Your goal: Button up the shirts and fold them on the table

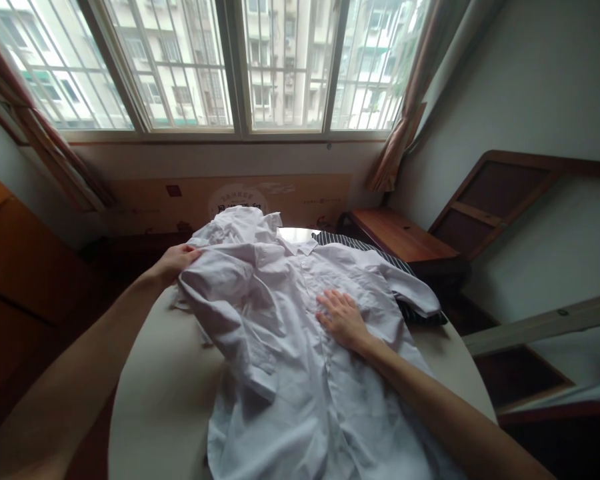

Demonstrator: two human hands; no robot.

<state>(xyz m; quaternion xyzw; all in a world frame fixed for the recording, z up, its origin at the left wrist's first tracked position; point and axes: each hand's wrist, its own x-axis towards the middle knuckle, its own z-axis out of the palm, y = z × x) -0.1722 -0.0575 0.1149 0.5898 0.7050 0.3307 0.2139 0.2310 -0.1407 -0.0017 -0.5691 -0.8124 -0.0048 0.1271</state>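
Observation:
A white button-up shirt [295, 333] lies front up across the round table [155, 393], its collar toward the window. My left hand [179, 261] pinches the shirt's fabric near the left sleeve, at the table's left edge. On the chest beside the button line, my right hand [341, 320] rests flat with fingers stretched out. Behind the left shoulder sits a crumpled pile of white cloth [237, 225]. Dark striped cloth [350, 241] shows from under the shirt on the right. The shirt's lower hem runs out of view.
Beyond the table a large cardboard panel [300, 193] leans under the barred window [240, 73]. A wooden bench [400, 233] stands at the back right, near a brown wooden frame [495, 193] by the wall. An orange cabinet [10, 300] is at the far left.

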